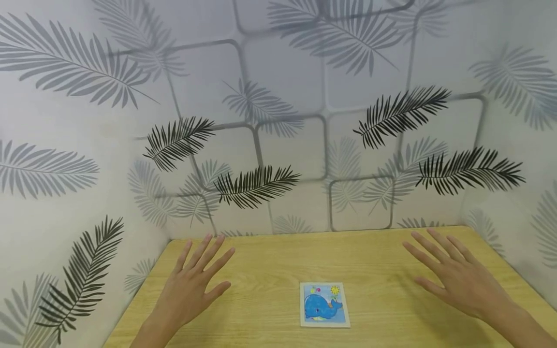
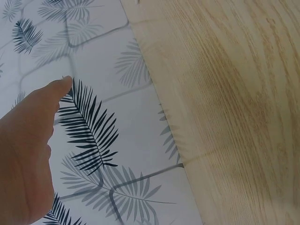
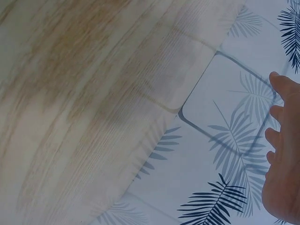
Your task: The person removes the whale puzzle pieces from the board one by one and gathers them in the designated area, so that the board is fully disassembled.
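On the wooden table lies a small square picture puzzle [image 1: 324,305] with a white frame, showing a blue whale and a yellow sun. My left hand [image 1: 189,285] is over the table to its left, fingers straight and spread, holding nothing. To its right, my right hand [image 1: 459,282] is spread in the same way with nothing in it, casting a shadow on the wood. In the left wrist view part of the left hand [image 2: 28,150] shows at the left edge. The right wrist view has part of the right hand [image 3: 283,150] at its right edge.
The light wooden table [image 1: 270,261] reaches back to a wall [image 1: 296,203] with grey and black leaf patterns. The same patterned covering continues along the left and right sides of the table.
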A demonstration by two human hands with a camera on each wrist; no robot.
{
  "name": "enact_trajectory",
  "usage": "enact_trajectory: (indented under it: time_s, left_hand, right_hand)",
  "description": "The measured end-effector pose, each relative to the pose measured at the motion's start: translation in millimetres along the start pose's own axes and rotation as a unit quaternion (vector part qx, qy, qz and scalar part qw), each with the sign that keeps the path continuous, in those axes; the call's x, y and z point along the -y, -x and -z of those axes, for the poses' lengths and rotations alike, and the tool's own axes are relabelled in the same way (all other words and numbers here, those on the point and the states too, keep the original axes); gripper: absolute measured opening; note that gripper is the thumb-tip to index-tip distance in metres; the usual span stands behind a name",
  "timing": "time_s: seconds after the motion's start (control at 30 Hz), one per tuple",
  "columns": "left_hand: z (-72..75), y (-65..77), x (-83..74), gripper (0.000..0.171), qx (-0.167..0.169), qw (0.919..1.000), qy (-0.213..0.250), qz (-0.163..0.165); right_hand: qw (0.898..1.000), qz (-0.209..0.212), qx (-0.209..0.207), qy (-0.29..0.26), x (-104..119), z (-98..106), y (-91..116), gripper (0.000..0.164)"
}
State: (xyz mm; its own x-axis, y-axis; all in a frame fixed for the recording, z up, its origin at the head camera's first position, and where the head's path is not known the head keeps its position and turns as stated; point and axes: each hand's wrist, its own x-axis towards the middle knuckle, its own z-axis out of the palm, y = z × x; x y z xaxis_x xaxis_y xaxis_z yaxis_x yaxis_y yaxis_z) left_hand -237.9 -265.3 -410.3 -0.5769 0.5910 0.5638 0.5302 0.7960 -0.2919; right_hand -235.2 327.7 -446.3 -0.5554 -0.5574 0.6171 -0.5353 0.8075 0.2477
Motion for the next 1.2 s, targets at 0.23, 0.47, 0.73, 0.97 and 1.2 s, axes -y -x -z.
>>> enact_trajectory:
  time_s: [0.23,0.47,0.73,0.97,1.2]
  left_hand:
    - [-1.0,1.8,-0.9,0.069,0.0,1.0,0.003,0.001]
    - [-2.4,5.7,-2.8,0.069,0.002,1.0,-0.001,0.001]
    - [-3.1,7.6,-2.9,0.069,0.006,1.0,0.004,0.005]
    - [-2.1,10.2,-3.3,0.068,0.012,0.9999,0.002,0.005]
    - [-1.8,11.2,-2.7,0.067,0.012,0.9999,0.002,0.007]
  right_hand:
    - [1.0,0.002,-0.009,-0.005,1.4,1.0,-0.1,0.074]
    - [1.0,0.002,-0.009,-0.005,1.9,0.4,0.5,0.073]
    - [1.0,-0.002,-0.006,-0.009,3.5,-1.2,1.9,0.073]
    - [1.0,-0.002,-0.01,-0.007,5.4,-2.7,3.1,0.073]
    - [1.0,-0.001,-0.023,-0.008,5.9,-5.3,4.8,0.073]
